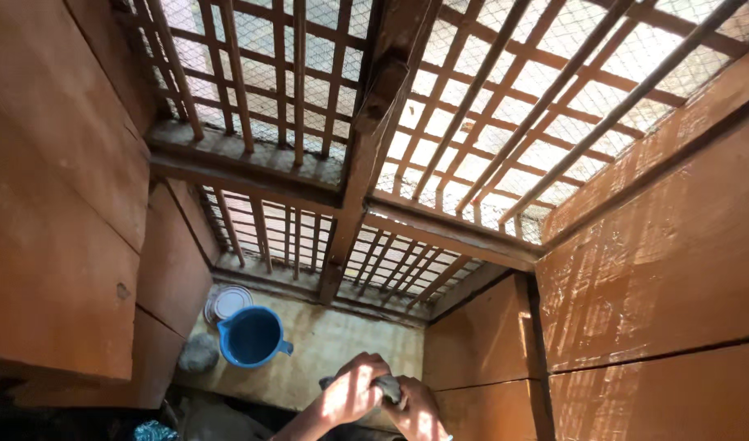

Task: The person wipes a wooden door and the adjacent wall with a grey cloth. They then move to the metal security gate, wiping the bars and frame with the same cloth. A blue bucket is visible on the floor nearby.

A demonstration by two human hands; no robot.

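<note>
— Still, worth noting: left hand [350, 394] and right hand [415, 408] both closed around a dark cloth [388, 387], near edge, centre.

— Could drip or slip toward blue jug [252, 336], just left; loose grip to blame.

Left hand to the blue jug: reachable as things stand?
Probably yes. Bare floor lies between the left hand and the jug, nothing in between. But both hands grip a dark cloth, so the left would have to let go first.
</note>
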